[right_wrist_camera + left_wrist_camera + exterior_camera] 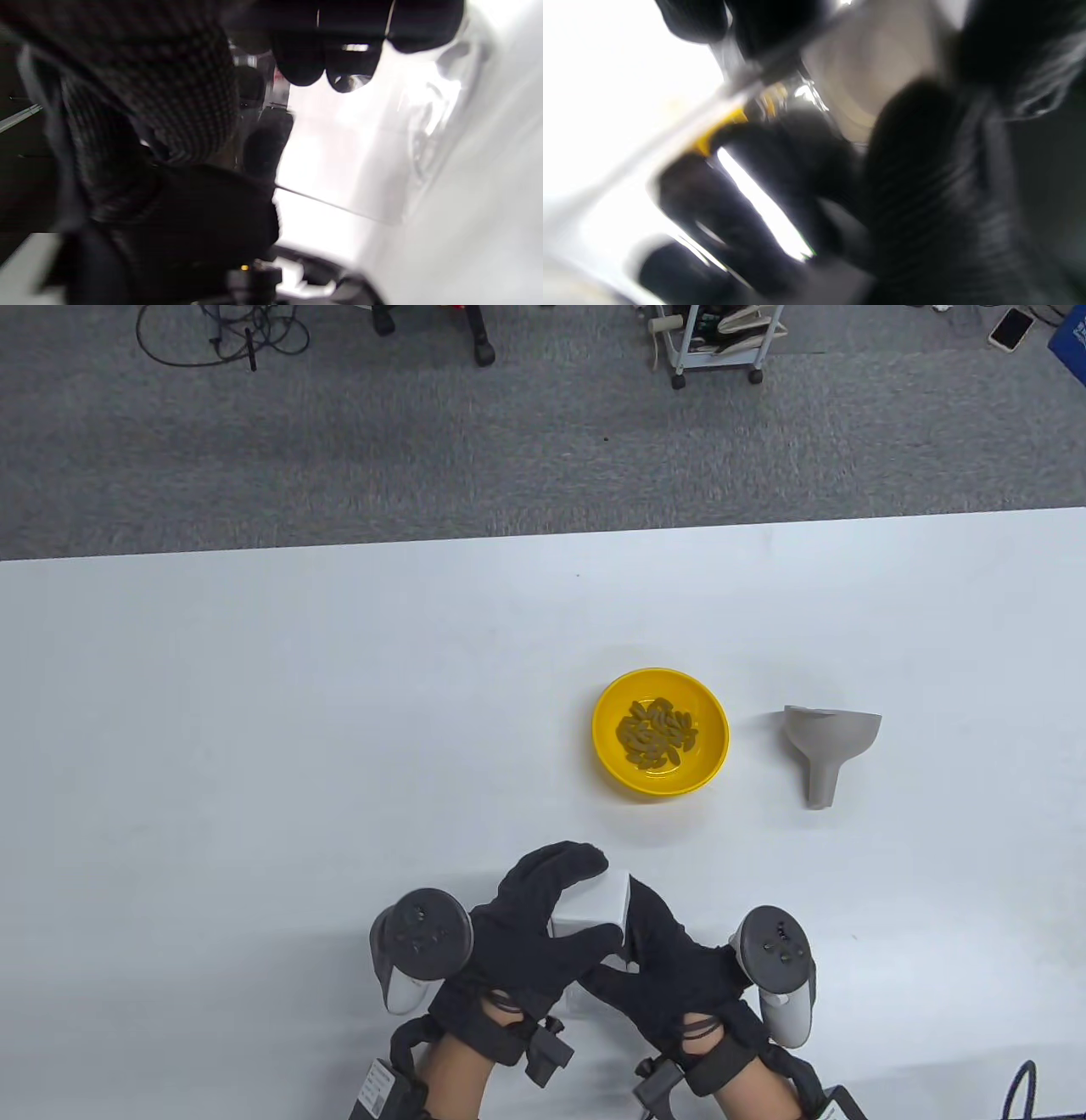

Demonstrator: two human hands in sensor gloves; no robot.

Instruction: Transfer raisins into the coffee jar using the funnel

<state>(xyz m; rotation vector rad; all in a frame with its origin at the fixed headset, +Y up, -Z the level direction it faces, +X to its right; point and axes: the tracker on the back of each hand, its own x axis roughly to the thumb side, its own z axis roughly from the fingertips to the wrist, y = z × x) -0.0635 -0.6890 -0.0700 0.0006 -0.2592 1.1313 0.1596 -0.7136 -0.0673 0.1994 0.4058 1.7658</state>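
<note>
A clear coffee jar with a white lid (596, 904) stands at the table's near edge between my hands. My left hand (570, 909) grips the lid from above, fingers on its far side and thumb on its near side. My right hand (649, 943) holds the jar's body from the right, below the lid. A yellow bowl (711, 746) holding raisins (656, 733) sits beyond the jar. A grey funnel (827, 745) lies on its side to the right of the bowl. Both wrist views are blurred: the left shows the lid (878, 63), the right shows clear glass (382, 148).
The white table (254, 729) stretches wide to the left and far side. Its far edge meets grey carpet, where a cart's wheels (717, 364) and cables (221, 335) lie. A black cable (1018, 1090) shows at the near right corner.
</note>
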